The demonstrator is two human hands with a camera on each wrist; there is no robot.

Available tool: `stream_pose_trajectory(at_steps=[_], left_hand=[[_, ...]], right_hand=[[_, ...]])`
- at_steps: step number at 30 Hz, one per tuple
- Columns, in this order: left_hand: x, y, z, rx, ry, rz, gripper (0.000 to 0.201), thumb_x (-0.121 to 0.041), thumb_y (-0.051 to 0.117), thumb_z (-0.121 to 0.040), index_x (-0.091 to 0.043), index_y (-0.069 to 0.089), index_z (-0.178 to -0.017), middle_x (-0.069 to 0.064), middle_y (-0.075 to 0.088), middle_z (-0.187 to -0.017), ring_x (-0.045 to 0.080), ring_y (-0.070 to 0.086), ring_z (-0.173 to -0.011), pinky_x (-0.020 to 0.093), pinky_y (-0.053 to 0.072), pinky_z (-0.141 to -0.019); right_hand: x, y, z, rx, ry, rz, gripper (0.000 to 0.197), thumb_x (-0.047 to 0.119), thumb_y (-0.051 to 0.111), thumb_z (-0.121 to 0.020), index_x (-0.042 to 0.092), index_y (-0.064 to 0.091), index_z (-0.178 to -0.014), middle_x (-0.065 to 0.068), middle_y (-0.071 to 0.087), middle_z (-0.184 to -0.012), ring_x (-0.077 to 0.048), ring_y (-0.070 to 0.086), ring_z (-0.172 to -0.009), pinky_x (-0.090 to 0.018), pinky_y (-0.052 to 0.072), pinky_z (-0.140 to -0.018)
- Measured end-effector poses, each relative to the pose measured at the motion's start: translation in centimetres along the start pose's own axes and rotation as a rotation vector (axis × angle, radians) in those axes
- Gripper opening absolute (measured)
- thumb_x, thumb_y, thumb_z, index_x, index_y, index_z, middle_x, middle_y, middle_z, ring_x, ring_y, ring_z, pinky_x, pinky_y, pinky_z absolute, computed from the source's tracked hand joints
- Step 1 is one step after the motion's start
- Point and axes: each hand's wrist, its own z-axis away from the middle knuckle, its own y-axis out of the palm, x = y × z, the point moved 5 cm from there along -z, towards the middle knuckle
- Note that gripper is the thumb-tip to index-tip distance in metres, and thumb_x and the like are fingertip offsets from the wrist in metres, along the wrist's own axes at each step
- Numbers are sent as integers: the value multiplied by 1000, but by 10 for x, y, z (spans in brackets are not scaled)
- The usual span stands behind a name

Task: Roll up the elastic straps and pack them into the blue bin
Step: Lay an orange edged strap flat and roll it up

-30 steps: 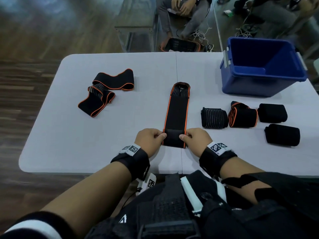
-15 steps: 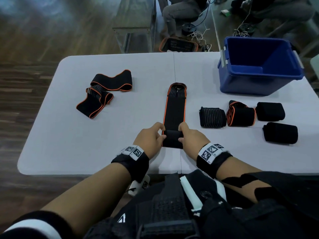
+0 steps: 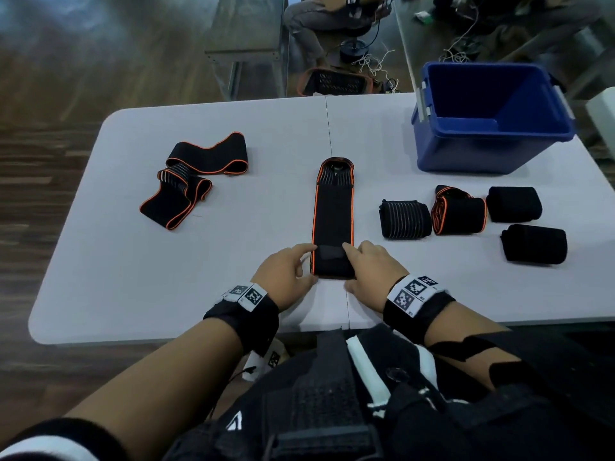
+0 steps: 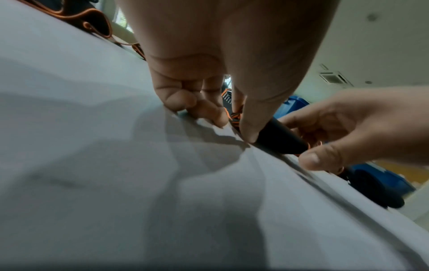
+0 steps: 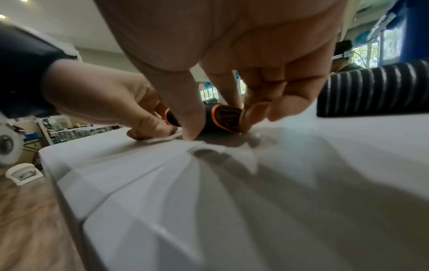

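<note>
Both forearms extend forward, each wrist wrapped in a dark band with printed markers. The left hand [image 3: 288, 272] and right hand [image 3: 372, 271] lie side by side, knuckles up, fingers curled downward, thumbs and index fingertips [image 5: 192, 128] pinching inward toward each other.

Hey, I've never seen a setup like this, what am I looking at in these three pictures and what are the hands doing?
No machine here: a person wears three cameras. One on the head looks down at the table; one on each wrist looks along the fingers. The left hand and right hand pinch the near, rolled end of a black strap with orange edging, laid out flat. To its left lies a loose strap. To its right lie four finished rolls, and behind them an empty blue bin. The wrist views show the same roll up close.
</note>
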Motion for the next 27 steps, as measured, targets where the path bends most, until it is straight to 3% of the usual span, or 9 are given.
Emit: stream_pose_trajectory(at_steps=[2,4,9,12,14,17,21,24,27], left_hand=[[0,-3,-4,-30,-55,94,48,-29,73,-87,-33,57,-133,-6,60,-68,6,55,-65,16,40,-62],[0,-3,-7,-38,-87,161,37,-30,71,-89,-33,62,-125,-5,55,-61,8,50,-58,17,34,-56],[2,-2,-8,-24,-156,196,16,-36,62,-96,-26,70,-107,-7,62,-69,10,55,-66,25,37,-62],[-1,-2,-6,-1,-154,85,26,-34,50,-102,-18,69,-94,1,67,-81,20,60,-79,29,38,-66],[-4,1,-5,25,-150,34,28,-33,48,-103,-16,69,-95,2,69,-84,21,61,-81,29,38,-65],[-1,-3,-4,-37,-196,105,12,-27,59,-96,-19,60,-105,-2,63,-77,20,60,-76,29,40,-65],[-5,-12,-3,-63,-43,91,52,-20,73,-83,-35,52,-128,-2,63,-83,12,59,-80,25,48,-75],[-5,-11,-6,-72,-3,71,39,-27,78,-80,-33,64,-116,-4,61,-80,13,57,-79,28,47,-76],[-3,-7,-6,-82,-28,152,23,-28,76,-83,-30,68,-104,-5,56,-67,13,53,-66,32,45,-68]], right_hand=[[-6,0,-3,-13,42,-108,70,36,61,-93,23,28,-153,-9,47,-129,-28,46,-122,-40,45,-101],[-11,0,-5,-31,69,-201,61,37,60,-94,27,37,-149,-9,50,-123,-28,51,-117,-40,46,-98],[-14,-1,-8,-83,89,-378,29,30,58,-95,27,62,-124,-5,64,-105,-25,61,-95,-36,50,-84],[-16,-1,-6,-91,104,-427,24,27,58,-96,24,63,-119,-2,67,-99,-21,59,-91,-31,45,-78],[-17,-1,-6,-96,108,-433,24,26,59,-95,25,63,-119,0,65,-96,-21,60,-92,-31,45,-79],[-16,-3,-7,-74,98,-360,27,27,62,-94,23,61,-121,-4,65,-99,-25,62,-95,-35,49,-82],[-11,-4,-8,-57,55,-158,36,33,58,-96,20,55,-129,-11,59,-108,-30,60,-99,-40,52,-84],[-7,-5,-6,-67,26,-91,36,34,58,-96,20,55,-129,-10,57,-108,-30,60,-99,-39,51,-84],[-7,-9,-4,-43,46,-153,30,32,61,-94,20,62,-121,-8,59,-104,-28,61,-96,-36,51,-81]])
